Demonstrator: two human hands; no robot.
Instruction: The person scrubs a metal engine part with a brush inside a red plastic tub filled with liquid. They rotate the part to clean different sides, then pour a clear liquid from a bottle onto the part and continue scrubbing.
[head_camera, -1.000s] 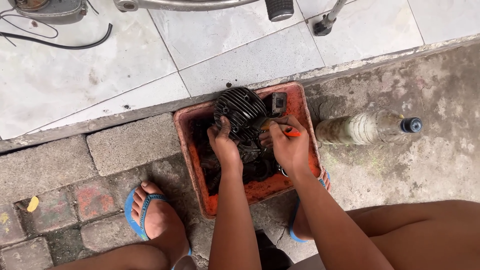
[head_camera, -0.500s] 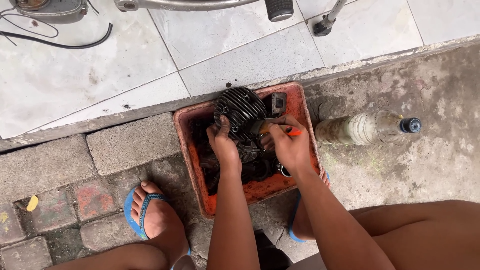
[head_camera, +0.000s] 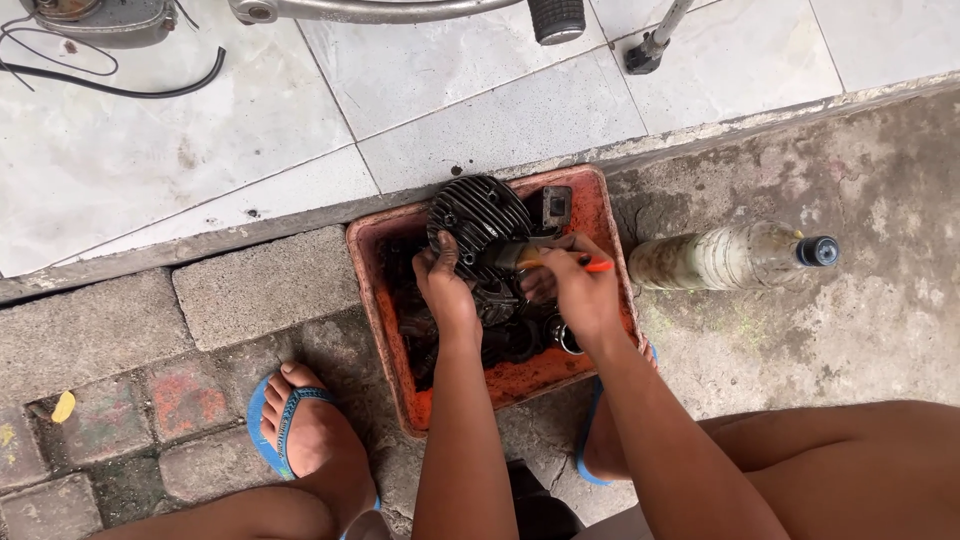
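A black finned engine cylinder (head_camera: 478, 218) lies in a dirty orange tray (head_camera: 606, 222) on the ground. My left hand (head_camera: 443, 281) grips the cylinder's lower left side. My right hand (head_camera: 578, 285) holds a thin tool with an orange handle (head_camera: 592, 265), its tip pointed left into the cylinder. More dark, oily engine parts (head_camera: 510, 335) sit in the tray under my hands.
A grimy glass bottle with a dark blue cap (head_camera: 730, 257) lies on the concrete right of the tray. My foot in a blue sandal (head_camera: 305, 435) rests on the brick paving at left. A black cable (head_camera: 120, 85) and metal motorcycle parts (head_camera: 400, 10) cross the tiled floor beyond.
Both hands stay on the cylinder; the right hand with the orange tool has shifted only slightly.
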